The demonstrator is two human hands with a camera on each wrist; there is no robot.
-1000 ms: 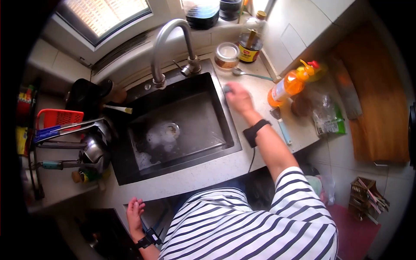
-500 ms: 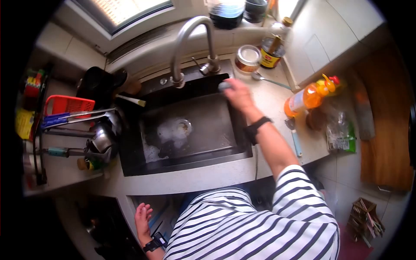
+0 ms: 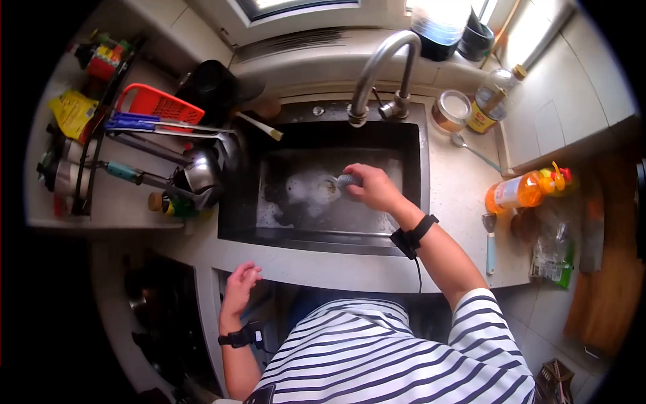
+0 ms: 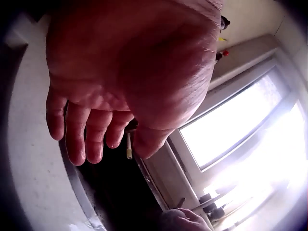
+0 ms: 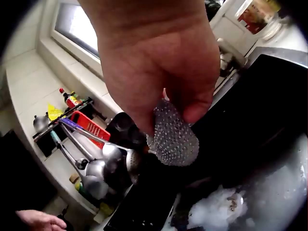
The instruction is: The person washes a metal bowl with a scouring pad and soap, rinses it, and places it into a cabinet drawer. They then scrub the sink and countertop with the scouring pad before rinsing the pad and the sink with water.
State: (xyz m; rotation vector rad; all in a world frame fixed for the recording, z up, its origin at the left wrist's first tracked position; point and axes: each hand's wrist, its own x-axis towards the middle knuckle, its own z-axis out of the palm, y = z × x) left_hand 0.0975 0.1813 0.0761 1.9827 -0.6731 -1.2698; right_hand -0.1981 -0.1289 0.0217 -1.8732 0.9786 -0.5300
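A grey, bumpy-textured scrubber (image 5: 174,137) is pinched between the thumb and fingers of my right hand (image 5: 159,72). In the head view that hand (image 3: 374,189) is over the sink basin, close to the drain (image 3: 330,189), with the scrubber (image 3: 347,182) at its fingertips. White foam (image 3: 303,190) lies around the drain. My left hand (image 3: 240,286) hangs in front of the counter's front edge, holding nothing. In the left wrist view the left hand (image 4: 130,72) shows its palm, with its fingers loosely bent.
A curved faucet (image 3: 380,64) rises behind the sink (image 3: 425,145). Ladles (image 3: 200,170), a red basket (image 3: 158,106) and a brush (image 3: 261,126) lie at the left. On the right counter are a jar (image 3: 451,110), a spoon (image 3: 474,149), an orange bottle (image 3: 518,193) and a scraper (image 3: 490,249).
From the sink's right rim, my right hand has moved left over the basin with the scrubber. My left hand has risen toward the counter edge. The head view has shifted.
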